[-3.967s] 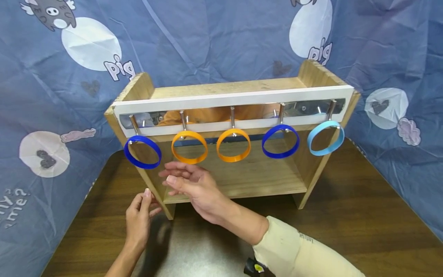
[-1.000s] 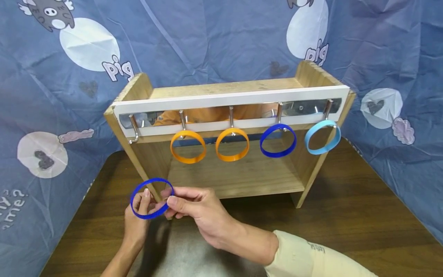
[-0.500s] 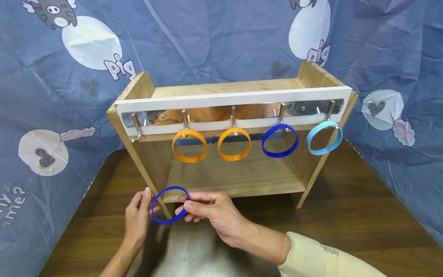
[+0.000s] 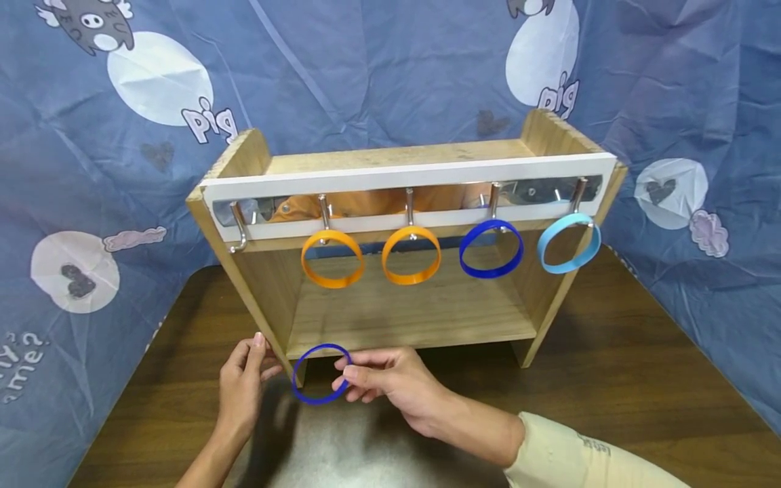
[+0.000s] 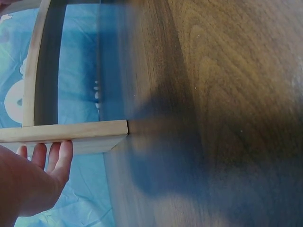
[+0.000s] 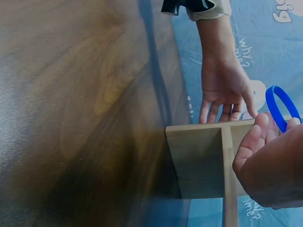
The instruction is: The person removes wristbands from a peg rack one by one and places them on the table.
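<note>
Just by the wooden shelf's (image 4: 415,308) lower left corner, I see my right hand (image 4: 403,383) pinching the dark blue ring (image 4: 317,402) by its right edge; it extends leftward from that grip toward my left hand (image 4: 241,383), fingers extended against the side panel (image 4: 272,288).

Your right grip (image 6: 272,163) runs off the right edge in the right wrist view and covers part of the blue ring (image 6: 271,106) you're pinching. Left wrist cam chops your left grip (image 5: 42,179) and the wooden shelf (image 5: 80,131) at its left edge. Head cam loses your cream sleeve (image 4: 555,451) out the bottom, and the print (image 4: 594,444) on it's too tiny to read, sorry.
</note>
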Action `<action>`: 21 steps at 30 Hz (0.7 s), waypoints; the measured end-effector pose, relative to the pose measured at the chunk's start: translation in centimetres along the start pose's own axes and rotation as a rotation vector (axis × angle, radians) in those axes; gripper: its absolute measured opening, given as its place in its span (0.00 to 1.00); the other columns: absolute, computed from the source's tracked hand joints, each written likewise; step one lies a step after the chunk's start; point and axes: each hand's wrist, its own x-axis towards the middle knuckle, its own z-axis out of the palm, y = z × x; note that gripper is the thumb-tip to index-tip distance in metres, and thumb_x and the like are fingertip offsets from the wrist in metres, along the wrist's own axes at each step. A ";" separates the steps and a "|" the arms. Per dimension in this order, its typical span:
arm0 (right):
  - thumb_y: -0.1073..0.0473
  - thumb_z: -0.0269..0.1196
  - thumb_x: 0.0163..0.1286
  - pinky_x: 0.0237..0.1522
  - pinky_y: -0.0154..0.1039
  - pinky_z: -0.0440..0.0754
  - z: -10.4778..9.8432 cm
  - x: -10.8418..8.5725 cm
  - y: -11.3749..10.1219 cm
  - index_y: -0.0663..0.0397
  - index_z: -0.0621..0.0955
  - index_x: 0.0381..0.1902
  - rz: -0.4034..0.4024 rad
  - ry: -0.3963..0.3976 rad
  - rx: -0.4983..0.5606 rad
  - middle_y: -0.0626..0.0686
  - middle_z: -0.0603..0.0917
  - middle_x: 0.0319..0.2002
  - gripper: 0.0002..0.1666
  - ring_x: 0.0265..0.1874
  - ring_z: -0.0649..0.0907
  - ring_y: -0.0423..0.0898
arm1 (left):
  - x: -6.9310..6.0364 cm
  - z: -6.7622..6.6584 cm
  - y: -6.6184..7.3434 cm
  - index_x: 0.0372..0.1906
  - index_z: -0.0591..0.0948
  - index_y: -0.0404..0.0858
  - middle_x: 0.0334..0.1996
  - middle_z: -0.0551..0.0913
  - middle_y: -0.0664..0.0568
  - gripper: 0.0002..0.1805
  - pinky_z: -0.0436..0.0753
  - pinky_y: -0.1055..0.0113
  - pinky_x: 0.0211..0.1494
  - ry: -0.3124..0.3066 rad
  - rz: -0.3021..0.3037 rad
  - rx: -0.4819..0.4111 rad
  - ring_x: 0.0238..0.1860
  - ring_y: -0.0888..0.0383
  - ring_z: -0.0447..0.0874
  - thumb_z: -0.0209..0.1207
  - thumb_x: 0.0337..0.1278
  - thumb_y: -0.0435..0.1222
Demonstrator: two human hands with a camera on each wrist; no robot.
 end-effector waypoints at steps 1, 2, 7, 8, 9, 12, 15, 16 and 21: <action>0.62 0.65 0.64 0.30 0.30 0.81 -0.1 0.0 0.1 0.69 0.81 0.48 0.003 0.003 -0.007 0.57 0.88 0.35 0.17 0.25 0.84 0.41 | 0.0 0.0 0.0 0.38 0.73 0.27 0.32 0.80 0.55 0.19 0.86 0.70 0.40 -0.001 0.002 -0.001 0.36 0.62 0.82 0.47 0.74 0.42; 0.62 0.65 0.65 0.30 0.31 0.81 -0.2 -0.1 0.3 0.69 0.82 0.48 0.012 0.005 -0.013 0.57 0.88 0.35 0.17 0.25 0.84 0.41 | 0.0 0.1 0.0 0.38 0.73 0.27 0.32 0.80 0.55 0.19 0.86 0.70 0.40 -0.001 0.001 -0.001 0.36 0.62 0.82 0.47 0.74 0.42; 0.60 0.66 0.64 0.29 0.30 0.80 -0.4 -0.2 1.1 0.66 0.83 0.47 0.070 0.008 -0.042 0.57 0.88 0.34 0.17 0.25 0.84 0.40 | 0.0 0.2 0.1 0.38 0.73 0.27 0.33 0.79 0.55 0.20 0.86 0.70 0.40 0.005 -0.002 0.006 0.36 0.62 0.82 0.47 0.74 0.43; 0.60 0.66 0.64 0.29 0.30 0.80 -0.4 -0.2 1.3 0.66 0.83 0.47 0.083 0.007 -0.049 0.57 0.88 0.34 0.17 0.25 0.84 0.40 | 0.0 0.1 0.1 0.38 0.73 0.27 0.33 0.79 0.55 0.20 0.86 0.70 0.40 0.004 -0.003 0.007 0.36 0.62 0.82 0.46 0.74 0.43; 0.60 0.66 0.64 0.29 0.30 0.79 -0.4 -0.2 1.5 0.66 0.83 0.47 0.091 0.008 -0.056 0.57 0.88 0.34 0.17 0.25 0.84 0.40 | 0.0 0.1 0.1 0.38 0.73 0.27 0.33 0.79 0.55 0.20 0.86 0.70 0.40 0.003 -0.004 0.009 0.36 0.63 0.82 0.46 0.74 0.43; 0.61 0.66 0.64 0.27 0.29 0.78 -0.5 -0.1 1.9 0.66 0.83 0.47 0.101 0.009 -0.074 0.59 0.88 0.34 0.16 0.24 0.84 0.40 | 0.0 0.1 0.2 0.39 0.73 0.26 0.33 0.79 0.55 0.19 0.86 0.70 0.40 -0.003 -0.006 0.007 0.36 0.63 0.82 0.46 0.74 0.42; 0.62 0.66 0.64 0.26 0.30 0.77 -0.6 -0.1 2.4 0.66 0.83 0.47 0.095 0.005 -0.087 0.60 0.87 0.34 0.16 0.23 0.84 0.40 | -0.1 0.1 0.1 0.38 0.73 0.27 0.32 0.80 0.56 0.19 0.86 0.70 0.40 -0.004 -0.010 -0.003 0.36 0.62 0.82 0.46 0.74 0.42; 0.62 0.66 0.64 0.26 0.30 0.77 -0.6 0.0 2.5 0.66 0.83 0.47 0.095 0.004 -0.091 0.61 0.87 0.34 0.16 0.22 0.84 0.41 | -0.1 0.1 0.1 0.38 0.73 0.27 0.32 0.80 0.56 0.19 0.86 0.70 0.40 -0.004 -0.009 -0.006 0.36 0.62 0.82 0.46 0.74 0.42; 0.61 0.67 0.63 0.24 0.30 0.78 -0.8 0.2 3.0 0.65 0.84 0.45 0.128 0.005 -0.148 0.60 0.87 0.33 0.15 0.19 0.83 0.40 | -0.1 0.0 0.1 0.39 0.73 0.27 0.32 0.80 0.56 0.20 0.86 0.70 0.41 -0.010 -0.003 -0.004 0.36 0.62 0.82 0.46 0.74 0.43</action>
